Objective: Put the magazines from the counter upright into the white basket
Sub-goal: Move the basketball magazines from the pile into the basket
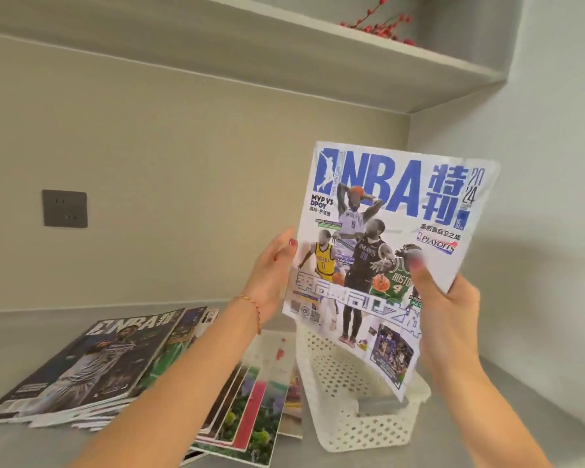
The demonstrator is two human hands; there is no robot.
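I hold a white-and-blue NBA magazine upright in the air above the white perforated basket. My right hand grips its lower right edge, thumb on the cover. My left hand touches its left edge with the fingers behind the cover. The magazine's lower corner hangs over the basket's opening. A fanned pile of magazines with a dark NBA cover on top lies on the grey counter at the left. More magazines with green and red covers lie against the basket's left side.
A dark wall socket sits on the beige back wall. A grey shelf with red berry twigs runs overhead. The side wall closes the corner just right of the basket.
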